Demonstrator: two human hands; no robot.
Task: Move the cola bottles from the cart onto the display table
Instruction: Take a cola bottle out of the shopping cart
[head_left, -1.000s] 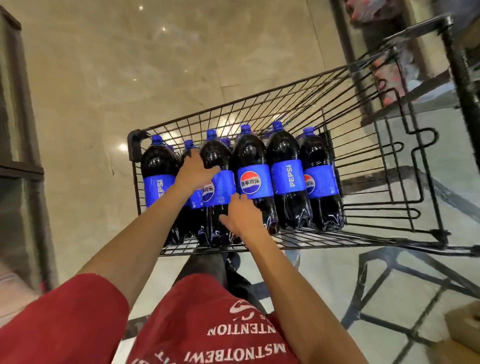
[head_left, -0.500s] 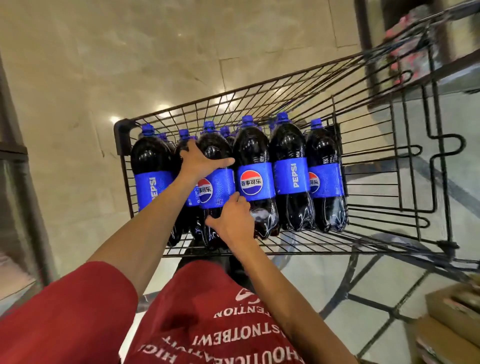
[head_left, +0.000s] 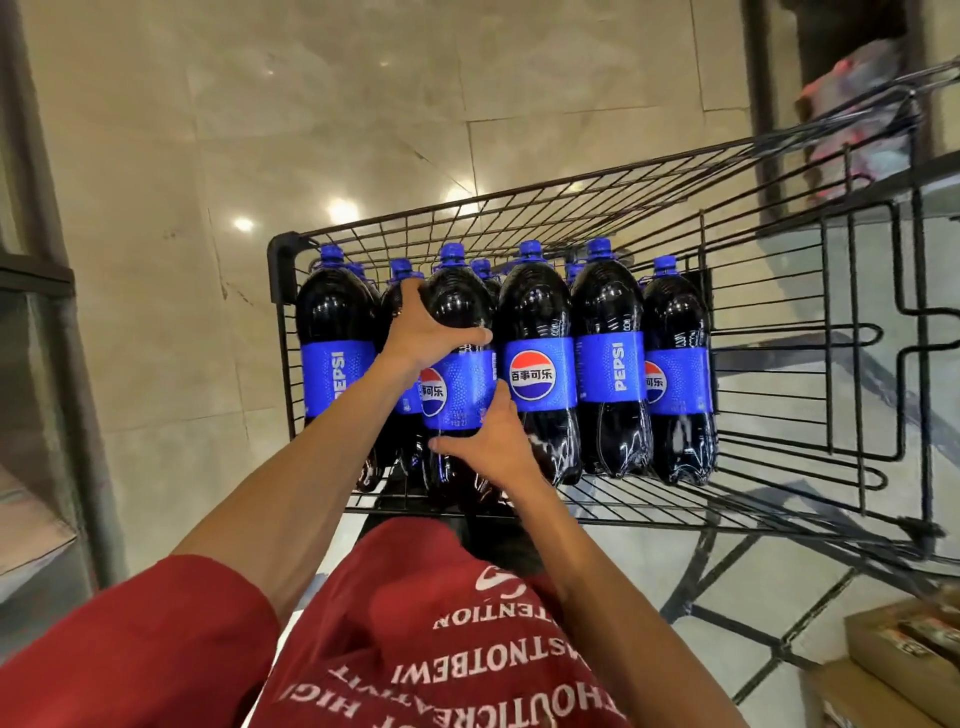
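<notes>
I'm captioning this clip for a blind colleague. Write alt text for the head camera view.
Two bare hands grip one cola bottle among other bottles standing in a black wire cart: left hand at its shoulder, right hand below its label. A red shirt shows below.

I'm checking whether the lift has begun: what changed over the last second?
The right hand has closed round the lower body of the held cola bottle, thumb now spread across it. The left hand still grips its shoulder, thumb wrapped further across the front. The bottle has not visibly risen; the other bottles stand in the cart as before.
</notes>
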